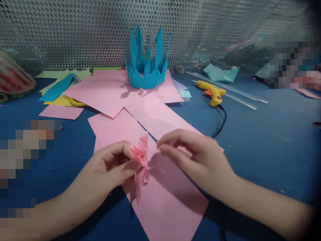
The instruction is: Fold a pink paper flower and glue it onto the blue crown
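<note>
A blue desk (263,144) fills the foreground, dotted with small pale specks, and a perforated metal panel (75,36) stands upright along its far edge. Pink paper sheets (173,204) overlap down the middle of the desk. On the farthest of them, near the panel, sits a blue folded-paper crown (146,80) with tall points.

The left hand (107,167) has its thumb and forefinger clamped on a folded pink paper piece (140,157), held above the sheets. The right hand (198,154) hovers just beside it, the tips of its thumb and forefinger together; whether something tiny is between them I cannot tell.

Right of the crown, a yellow glue gun (215,93) lies on its side, its black cord (225,120) curving toward the right hand. Near it are 2 clear sticks (240,101) and a creased teal paper (222,74). At the far left, a blue paper strip (57,88) rests over pale green paper (85,73).
</note>
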Tool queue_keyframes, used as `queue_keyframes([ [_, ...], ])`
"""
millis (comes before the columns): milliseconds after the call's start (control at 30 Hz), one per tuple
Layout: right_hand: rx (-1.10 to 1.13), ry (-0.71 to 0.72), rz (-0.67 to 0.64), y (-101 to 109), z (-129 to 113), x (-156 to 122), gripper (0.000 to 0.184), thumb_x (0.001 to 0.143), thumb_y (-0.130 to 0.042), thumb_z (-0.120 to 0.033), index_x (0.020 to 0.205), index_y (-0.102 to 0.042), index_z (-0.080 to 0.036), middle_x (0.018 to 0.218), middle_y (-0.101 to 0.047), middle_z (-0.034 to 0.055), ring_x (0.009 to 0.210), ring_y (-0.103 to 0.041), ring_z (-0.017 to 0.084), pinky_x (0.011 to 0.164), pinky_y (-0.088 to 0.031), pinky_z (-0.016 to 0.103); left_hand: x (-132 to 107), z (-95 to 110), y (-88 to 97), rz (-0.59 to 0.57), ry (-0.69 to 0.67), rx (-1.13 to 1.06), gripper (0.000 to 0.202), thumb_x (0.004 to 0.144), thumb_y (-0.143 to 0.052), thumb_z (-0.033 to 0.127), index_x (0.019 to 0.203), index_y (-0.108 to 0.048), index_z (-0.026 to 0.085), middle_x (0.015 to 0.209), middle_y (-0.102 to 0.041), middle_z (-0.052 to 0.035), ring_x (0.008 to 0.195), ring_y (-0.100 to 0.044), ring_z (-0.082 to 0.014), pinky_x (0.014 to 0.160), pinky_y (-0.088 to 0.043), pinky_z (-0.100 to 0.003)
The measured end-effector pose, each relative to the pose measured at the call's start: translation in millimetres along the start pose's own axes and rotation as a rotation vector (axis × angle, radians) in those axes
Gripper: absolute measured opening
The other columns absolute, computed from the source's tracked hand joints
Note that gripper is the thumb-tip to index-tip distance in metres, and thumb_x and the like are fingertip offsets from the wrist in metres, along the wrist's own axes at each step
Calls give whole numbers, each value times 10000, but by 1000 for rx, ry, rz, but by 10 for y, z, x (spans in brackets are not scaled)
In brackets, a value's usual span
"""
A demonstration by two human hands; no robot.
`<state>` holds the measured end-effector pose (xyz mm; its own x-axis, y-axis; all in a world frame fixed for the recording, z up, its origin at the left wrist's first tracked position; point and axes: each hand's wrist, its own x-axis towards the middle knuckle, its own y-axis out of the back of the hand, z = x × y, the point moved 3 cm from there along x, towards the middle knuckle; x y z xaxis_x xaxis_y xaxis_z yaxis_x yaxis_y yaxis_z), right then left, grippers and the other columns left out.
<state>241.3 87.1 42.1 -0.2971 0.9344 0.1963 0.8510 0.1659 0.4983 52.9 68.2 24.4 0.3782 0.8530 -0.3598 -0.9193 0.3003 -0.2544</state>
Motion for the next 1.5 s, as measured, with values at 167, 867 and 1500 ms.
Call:
queue_keyframes([
  [167, -612, -128, 422, 728, 415, 333, 144, 915, -659, -337, 985, -657, -212, 1087, -672, 112, 1029, -608, 272, 965, -458, 453, -18, -21, 34, 35, 42, -79, 228, 771, -804, 440, 788, -725, 227, 1055, -768, -20, 868, -718, -157, 743, -584, -223],
  [867, -429, 160, 520, 794, 418, 332, 258, 958, -575, -416, 786, -618, -229, 813, -638, 54, 815, -600, 212, 785, -491, 364, -7, -7, 34, 74, 112, -145, 333, 759, -815, 301, 639, -536, 164, 836, -765, -33, 603, -677, -118, 561, -522, -209],
  [1500, 239, 190, 3, -73, -84, 77, 144, 866, -699, -174, 756, -606, -183, 718, -633, -16, 667, -578, 106, 622, -477, 220, -9, 10, 24, -31, 82, 31, 249, 776, -799, 309, 672, -606, 190, 677, -735, 19, 608, -686, -119, 564, -514, -183],
])
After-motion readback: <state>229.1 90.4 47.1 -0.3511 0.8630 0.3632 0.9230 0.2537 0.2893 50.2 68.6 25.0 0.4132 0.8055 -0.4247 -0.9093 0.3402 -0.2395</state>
